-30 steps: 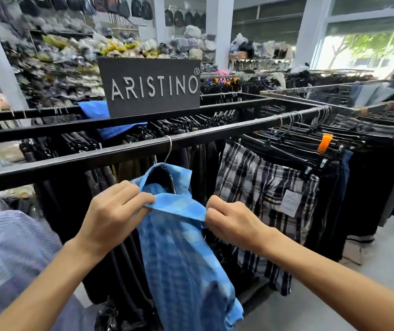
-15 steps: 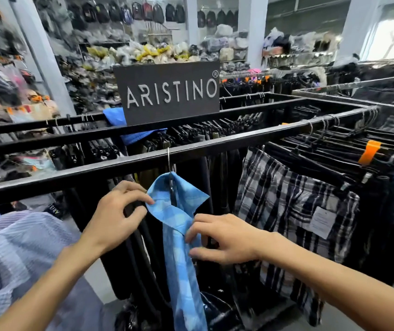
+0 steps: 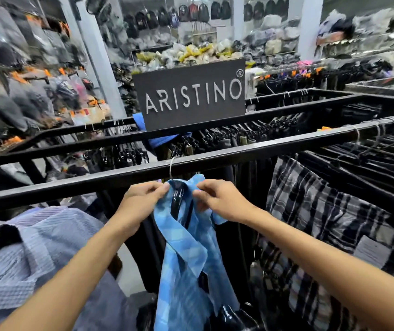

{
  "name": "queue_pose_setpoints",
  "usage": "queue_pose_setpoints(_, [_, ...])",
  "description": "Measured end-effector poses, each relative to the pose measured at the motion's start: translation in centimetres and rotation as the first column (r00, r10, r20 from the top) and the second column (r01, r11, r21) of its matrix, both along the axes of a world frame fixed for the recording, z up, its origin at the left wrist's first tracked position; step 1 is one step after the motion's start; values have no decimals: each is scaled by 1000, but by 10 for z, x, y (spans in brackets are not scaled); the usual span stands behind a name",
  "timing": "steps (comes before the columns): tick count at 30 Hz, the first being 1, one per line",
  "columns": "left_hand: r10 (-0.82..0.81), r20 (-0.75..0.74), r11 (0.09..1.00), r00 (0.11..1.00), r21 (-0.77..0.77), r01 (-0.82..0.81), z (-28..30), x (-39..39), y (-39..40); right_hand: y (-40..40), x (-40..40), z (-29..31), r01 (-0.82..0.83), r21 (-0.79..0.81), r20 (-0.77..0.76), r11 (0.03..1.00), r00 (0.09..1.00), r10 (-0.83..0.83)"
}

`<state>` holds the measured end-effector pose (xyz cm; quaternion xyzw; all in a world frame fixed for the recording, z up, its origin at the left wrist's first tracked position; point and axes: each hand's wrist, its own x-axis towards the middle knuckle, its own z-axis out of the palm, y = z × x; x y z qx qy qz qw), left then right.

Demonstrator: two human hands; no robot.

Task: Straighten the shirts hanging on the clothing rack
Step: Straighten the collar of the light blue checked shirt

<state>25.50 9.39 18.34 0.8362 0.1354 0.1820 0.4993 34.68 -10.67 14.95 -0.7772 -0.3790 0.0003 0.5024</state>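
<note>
Both hands, left hand (image 3: 141,206) and right hand (image 3: 222,203), pinch blue plaid shirt (image 3: 186,254) collar.

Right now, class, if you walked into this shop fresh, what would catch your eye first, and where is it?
The black ARISTINO sign stands above the rack's middle rails. Below it, at the front rail, the left hand and the right hand pinch the collar of a bright blue shirt on its hanger. A black-and-white plaid garment hangs to the right.
</note>
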Motion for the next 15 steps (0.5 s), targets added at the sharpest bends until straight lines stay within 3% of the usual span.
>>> queue_pose_setpoints(2, [-29, -30, 978, 999, -210, 22, 5, 0, -3, -1, 7, 6, -67, 91, -143, 994, 986, 80])
queue_pose_setpoints(7, [-160, -91, 891, 983, -442, 104, 12, -4, -5, 4, 26, 11, -192, 214, -381, 958, 887, 263])
queue_pose_setpoints(10, [-137, -133, 783, 982, -621, 25, 20, 0, -4, 5, 35, 18, -179, 243, -506, 953, 815, 282])
queue_pose_setpoints(12, [-135, -127, 746, 983, -666, 17, 22, 1, -3, 7, 41, 18, -169, 320, -607, 932, 719, 338])
queue_pose_setpoints(14, [-161, -129, 766, 978, -641, 42, 18, -1, -5, 6, 45, 11, -209, 333, -674, 919, 629, 387])
queue_pose_setpoints(15, [-185, -129, 776, 974, -628, 64, 14, -7, -8, 4, 47, 5, -232, 281, -681, 931, 636, 363])
